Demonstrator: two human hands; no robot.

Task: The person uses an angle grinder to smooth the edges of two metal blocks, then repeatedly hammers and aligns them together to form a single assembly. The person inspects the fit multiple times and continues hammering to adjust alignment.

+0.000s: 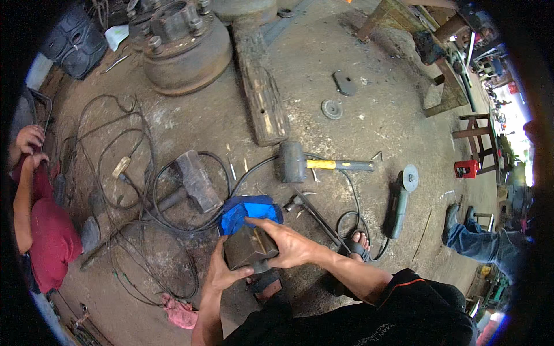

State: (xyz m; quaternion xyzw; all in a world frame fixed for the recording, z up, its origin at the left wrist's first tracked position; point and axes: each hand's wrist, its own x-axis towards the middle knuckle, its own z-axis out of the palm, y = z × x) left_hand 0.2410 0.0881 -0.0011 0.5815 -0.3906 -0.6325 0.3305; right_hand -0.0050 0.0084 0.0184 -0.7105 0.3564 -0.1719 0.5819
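Note:
Both my hands are wrapped round a heavy brownish metal block point(245, 248) with a V-shaped notch in one face. My left hand point(222, 268) grips its left side, the thumb lying along the lower edge. On the right side, the fingers of my right hand point(291, 242) press against the block near the notch. A blue fabric item point(249, 209) lies on the floor just beyond the block, partly covered by my hands. Farther left of it is a large sledgehammer point(199, 181) with a dark steel head. A mallet point(292, 162) with a yellow and black handle lies ahead.
An angle grinder point(398, 202) rests at the right, its cord looping nearby. Tangled cables point(153, 167) spread across the left floor. A wooden beam point(259, 86) and a heavy round metal hub point(187, 57) stand ahead. A person in red point(52, 242) is at the left.

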